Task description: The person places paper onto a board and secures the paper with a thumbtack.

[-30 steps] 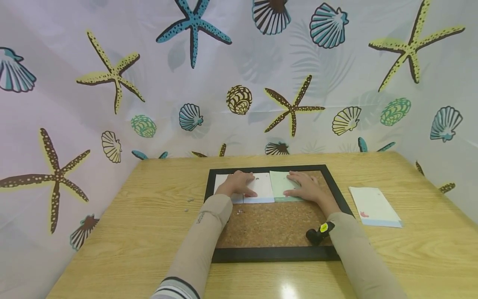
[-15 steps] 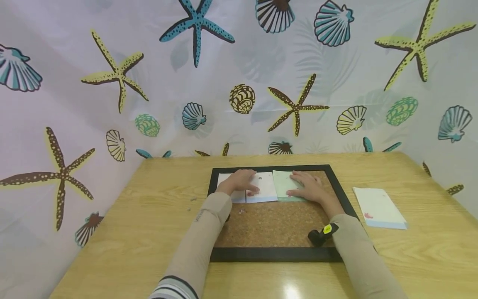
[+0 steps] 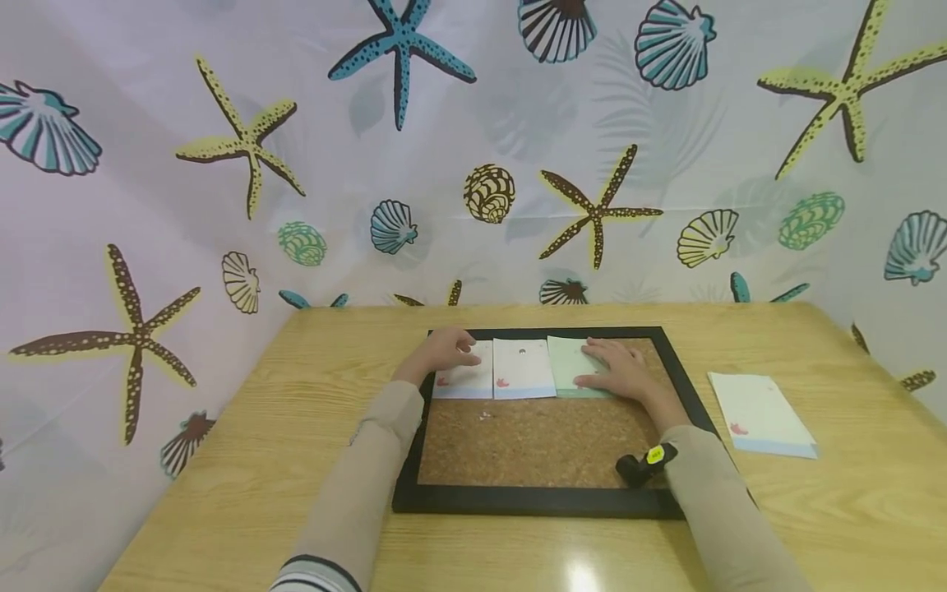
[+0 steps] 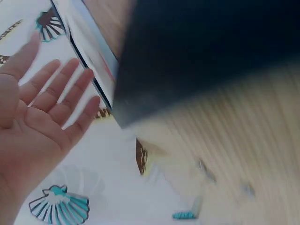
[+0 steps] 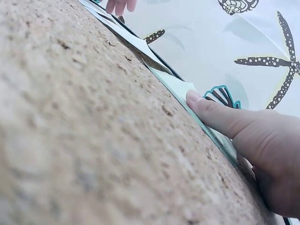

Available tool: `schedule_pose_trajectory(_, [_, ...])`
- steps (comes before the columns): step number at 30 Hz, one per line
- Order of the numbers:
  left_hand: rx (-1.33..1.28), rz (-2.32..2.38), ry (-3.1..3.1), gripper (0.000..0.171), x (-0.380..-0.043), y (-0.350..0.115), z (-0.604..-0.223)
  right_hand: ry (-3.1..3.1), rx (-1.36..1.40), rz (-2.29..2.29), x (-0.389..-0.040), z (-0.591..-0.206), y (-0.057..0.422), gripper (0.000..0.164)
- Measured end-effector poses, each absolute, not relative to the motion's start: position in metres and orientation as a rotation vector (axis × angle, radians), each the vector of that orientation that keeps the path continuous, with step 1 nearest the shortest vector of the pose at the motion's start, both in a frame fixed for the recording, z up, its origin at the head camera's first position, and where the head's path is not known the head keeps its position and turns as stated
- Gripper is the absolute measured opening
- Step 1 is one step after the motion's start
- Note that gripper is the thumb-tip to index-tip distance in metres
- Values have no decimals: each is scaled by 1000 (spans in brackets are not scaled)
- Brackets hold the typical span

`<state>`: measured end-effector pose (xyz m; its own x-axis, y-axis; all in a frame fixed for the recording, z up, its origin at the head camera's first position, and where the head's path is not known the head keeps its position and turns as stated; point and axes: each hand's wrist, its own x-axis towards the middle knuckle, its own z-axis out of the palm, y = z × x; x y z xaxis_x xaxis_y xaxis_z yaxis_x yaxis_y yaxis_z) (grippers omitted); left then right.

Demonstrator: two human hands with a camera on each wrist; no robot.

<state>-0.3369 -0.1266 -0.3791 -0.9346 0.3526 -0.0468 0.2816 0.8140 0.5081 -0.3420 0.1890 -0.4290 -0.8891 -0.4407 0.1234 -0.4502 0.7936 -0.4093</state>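
Note:
Three paper sheets lie side by side along the top of a black-framed cork board (image 3: 518, 452). A white sheet (image 3: 462, 385) with a blue bottom strip is leftmost, another white sheet (image 3: 527, 372) is in the middle, and a pale green sheet (image 3: 564, 366) is on the right. My left hand (image 3: 441, 349) is over the board's upper left corner; in the left wrist view its fingers (image 4: 58, 101) are extended and hold nothing. My right hand (image 3: 620, 370) rests on the green sheet, its thumb (image 5: 213, 114) lying flat against the paper.
A small dark round spot (image 3: 522, 351) shows near the middle sheet's top. Small clear bits (image 3: 484, 415) lie on the cork. To the board's right, another white sheet (image 3: 762, 413) lies on the wooden table (image 3: 318, 370). A shell-patterned curtain (image 3: 429, 164) hangs behind.
My left hand has moved left, off the middle sheet to the leftmost one, uncovering the middle sheet. The right hand stays on the green sheet. The head view has turned slightly left.

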Motion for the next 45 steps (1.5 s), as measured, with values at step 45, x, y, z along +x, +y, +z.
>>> schedule_pose_trajectory(45, [-36,170,2912,17,-312,-206,-380,-2975,732,715,-342,-430,192,70])
